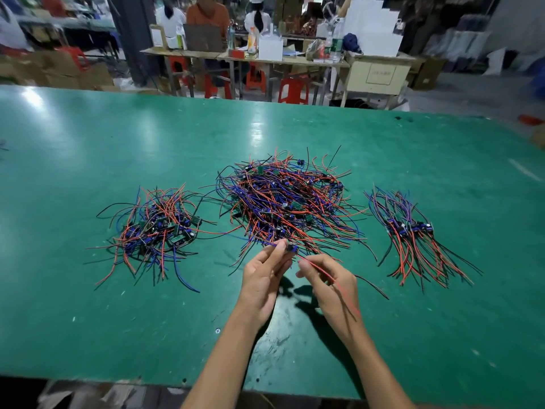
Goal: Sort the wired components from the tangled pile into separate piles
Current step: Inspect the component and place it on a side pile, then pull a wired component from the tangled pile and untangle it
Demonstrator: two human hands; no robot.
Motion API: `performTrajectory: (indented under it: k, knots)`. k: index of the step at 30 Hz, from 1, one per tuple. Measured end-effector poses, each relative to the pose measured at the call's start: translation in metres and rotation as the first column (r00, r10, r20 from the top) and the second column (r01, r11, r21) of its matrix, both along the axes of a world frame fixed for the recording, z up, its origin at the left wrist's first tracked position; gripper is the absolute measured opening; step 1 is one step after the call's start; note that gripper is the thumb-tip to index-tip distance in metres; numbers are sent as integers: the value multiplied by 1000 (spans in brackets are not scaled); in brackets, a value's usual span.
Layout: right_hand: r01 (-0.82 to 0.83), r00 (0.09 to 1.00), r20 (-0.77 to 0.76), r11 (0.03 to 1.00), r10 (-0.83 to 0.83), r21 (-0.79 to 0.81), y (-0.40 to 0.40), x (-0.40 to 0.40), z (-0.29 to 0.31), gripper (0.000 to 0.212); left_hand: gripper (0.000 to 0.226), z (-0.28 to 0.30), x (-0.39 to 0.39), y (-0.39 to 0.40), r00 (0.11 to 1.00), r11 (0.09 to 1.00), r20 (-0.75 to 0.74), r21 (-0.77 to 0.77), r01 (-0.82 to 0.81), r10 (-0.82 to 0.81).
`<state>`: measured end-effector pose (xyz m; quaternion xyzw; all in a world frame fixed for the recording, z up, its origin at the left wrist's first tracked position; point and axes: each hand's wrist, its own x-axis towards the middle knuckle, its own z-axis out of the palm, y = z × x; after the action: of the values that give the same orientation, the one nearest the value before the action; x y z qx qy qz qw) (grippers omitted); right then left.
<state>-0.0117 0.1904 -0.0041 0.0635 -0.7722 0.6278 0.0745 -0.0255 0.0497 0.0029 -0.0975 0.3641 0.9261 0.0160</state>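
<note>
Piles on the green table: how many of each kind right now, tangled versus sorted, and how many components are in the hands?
Tangled pile: 1
Sorted piles: 2, left pile and right pile
Component held by left hand and right hand: 1
Total: 4

Green table (118,143), red stools (293,90) behind

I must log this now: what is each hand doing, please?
Left hand: pinches the blue wires of a wired component.
Right hand: pinches the same component's red wire.
</note>
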Motion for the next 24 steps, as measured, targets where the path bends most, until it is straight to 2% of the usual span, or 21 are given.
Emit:
performTrajectory:
  k: [2, 6, 12, 18, 20, 24]
  knots:
    - [42, 998, 55, 991, -35, -128, 3, -2, 4, 16, 12, -1, 1, 1, 1000, 998, -17, -56, 6, -7]
    - [151, 983, 155, 908, -97, -390, 5, -5, 12, 18, 17, -2, 5, 6, 998, 968, -66, -250, 0, -17]
    - [200, 960, 270, 862, -76, -466, 10, -8, 18, 30, 17, -1, 12, 9, 985, 892, -168, -450, -36, -45]
    - [170, 935, 347, 770, 70, -615, 23, -20, 32, 19, 12, -2, 16, 12, 970, 806, -182, -592, 25, -163]
    - [116, 926, 355, 796, 129, -594, 31, -22, 37, 21, 3, -2, 15, 15, 978, 789, -153, -614, 18, -142]
    - [-58, 933, 323, 951, 160, -304, 42, -24, 39, 24, 34, 5, 15, 16, 980, 850, -84, -515, 112, -180]
